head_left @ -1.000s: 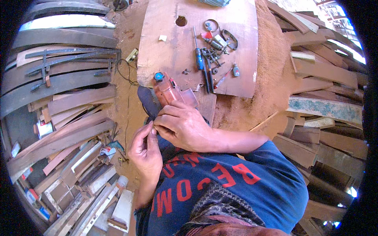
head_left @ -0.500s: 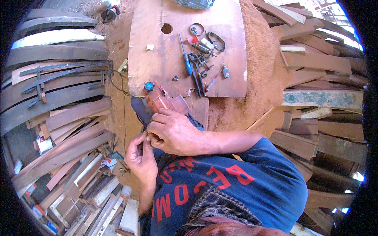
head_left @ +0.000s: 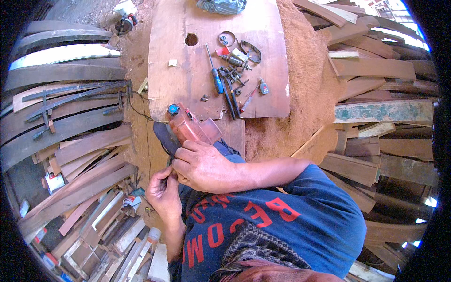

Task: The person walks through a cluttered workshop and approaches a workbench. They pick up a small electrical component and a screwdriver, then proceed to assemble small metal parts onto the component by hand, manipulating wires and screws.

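Red, the housing (head_left: 187,126) lies at 12 o'clock from the right hand (head_left: 202,164), which overlaps its near end; its long axis runs 11 to 5. The left hand (head_left: 164,198), at the right's 8 o'clock, is farther off. Both hands' fingertips pinch together; I cannot tell what, if anything, they grasp.

A woodworking workshop: planks (head_left: 376,68) piled on 2 sides, sawdust (head_left: 307,61) over the ground, a board (head_left: 164,89) bearing a screwdriver (head_left: 217,82) and, toward the warped left rim, what look like clamps (head_left: 70,102).
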{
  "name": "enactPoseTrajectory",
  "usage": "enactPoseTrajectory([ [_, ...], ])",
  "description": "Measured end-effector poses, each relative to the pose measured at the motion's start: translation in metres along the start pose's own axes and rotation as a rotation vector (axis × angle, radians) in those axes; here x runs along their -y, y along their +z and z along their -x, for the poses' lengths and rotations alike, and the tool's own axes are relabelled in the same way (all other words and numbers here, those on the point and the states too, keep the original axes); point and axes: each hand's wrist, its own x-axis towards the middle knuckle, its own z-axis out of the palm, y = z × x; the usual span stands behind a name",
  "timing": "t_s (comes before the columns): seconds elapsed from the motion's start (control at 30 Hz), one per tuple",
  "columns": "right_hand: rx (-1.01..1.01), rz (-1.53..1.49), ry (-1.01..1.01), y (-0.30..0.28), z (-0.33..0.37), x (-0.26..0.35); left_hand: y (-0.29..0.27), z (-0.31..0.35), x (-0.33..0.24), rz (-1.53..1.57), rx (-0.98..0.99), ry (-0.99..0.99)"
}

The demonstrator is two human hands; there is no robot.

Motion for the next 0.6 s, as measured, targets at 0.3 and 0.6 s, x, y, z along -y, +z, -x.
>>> enactPoseTrajectory([
  [0.3,0.068,0.024,0.018,0.005,0.004,-0.003,0.000,-0.002,0.011,0.077,-0.022,-0.044],
  [0.6,0.125,0.011,0.078,0.007,0.006,-0.003,0.001,-0.005,0.014,0.080,-0.007,-0.046],
])
